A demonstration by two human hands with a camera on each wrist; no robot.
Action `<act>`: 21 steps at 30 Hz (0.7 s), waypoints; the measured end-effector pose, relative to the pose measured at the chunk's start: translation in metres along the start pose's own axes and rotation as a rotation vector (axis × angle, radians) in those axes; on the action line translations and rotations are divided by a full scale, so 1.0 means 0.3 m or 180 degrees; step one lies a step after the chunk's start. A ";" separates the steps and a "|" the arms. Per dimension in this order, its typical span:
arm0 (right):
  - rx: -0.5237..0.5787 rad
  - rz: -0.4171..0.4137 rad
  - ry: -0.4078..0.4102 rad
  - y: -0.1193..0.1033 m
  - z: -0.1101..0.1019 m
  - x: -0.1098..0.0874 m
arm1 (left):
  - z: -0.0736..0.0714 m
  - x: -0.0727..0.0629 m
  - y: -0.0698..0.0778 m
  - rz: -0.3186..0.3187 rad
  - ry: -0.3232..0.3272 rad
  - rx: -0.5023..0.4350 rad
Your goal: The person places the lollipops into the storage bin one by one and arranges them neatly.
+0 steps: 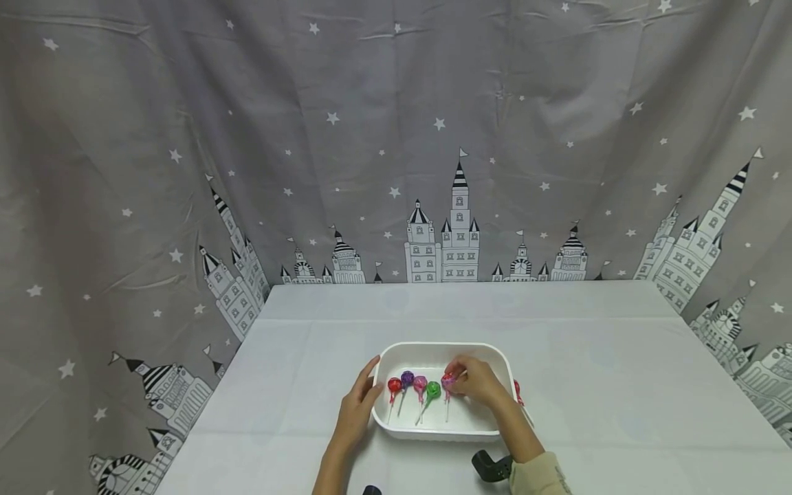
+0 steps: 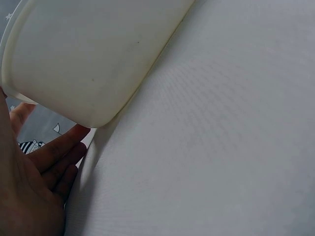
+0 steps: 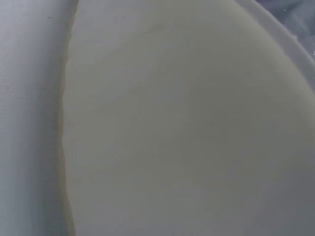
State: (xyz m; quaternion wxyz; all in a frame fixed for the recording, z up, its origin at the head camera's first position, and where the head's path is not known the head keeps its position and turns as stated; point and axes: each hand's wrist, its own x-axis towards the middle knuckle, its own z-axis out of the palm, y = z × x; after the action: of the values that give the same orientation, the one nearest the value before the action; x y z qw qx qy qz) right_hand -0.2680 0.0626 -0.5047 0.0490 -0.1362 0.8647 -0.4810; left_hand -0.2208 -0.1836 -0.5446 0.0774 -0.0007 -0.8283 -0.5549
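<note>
A white rectangular tray (image 1: 445, 436) stands on the table with a row of wrapped lollipops inside. From the left come a red lollipop (image 1: 394, 385), a purple lollipop (image 1: 406, 379), a pink lollipop (image 1: 420, 383) and a green lollipop (image 1: 433, 390), sticks toward the near side. My right hand (image 1: 475, 380) reaches over the tray's right half and pinches the head of a pinkish-red lollipop (image 1: 447, 380), its stick pointing down. With fairly straight fingers, my left hand (image 1: 354, 414) rests against the tray's left end; the left wrist view shows its fingertips (image 2: 81, 132) at the outer wall.
Just outside the tray's right side lies another red lollipop (image 1: 518, 392), partly hidden by the right forearm. A black curved device (image 1: 491, 467) is by the right wrist. Behind the white table (image 1: 309, 323) hangs a grey curtain (image 1: 371, 103) with castles and stars.
</note>
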 end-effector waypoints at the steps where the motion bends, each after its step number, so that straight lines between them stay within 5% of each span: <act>1: -0.0018 -0.0033 -0.0009 0.002 0.002 0.001 | 0.000 0.000 0.000 -0.0001 -0.0004 0.0002; 21: -0.0221 -0.0312 -0.0074 0.016 0.014 0.010 | 0.001 0.002 0.001 0.0025 -0.0013 0.0012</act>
State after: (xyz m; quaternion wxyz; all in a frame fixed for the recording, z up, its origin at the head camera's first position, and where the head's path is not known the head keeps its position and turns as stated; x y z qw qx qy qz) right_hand -0.2709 0.0608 -0.5107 0.0307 -0.1857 0.8726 -0.4508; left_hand -0.2215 -0.1833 -0.5442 0.0778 -0.0049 -0.8295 -0.5530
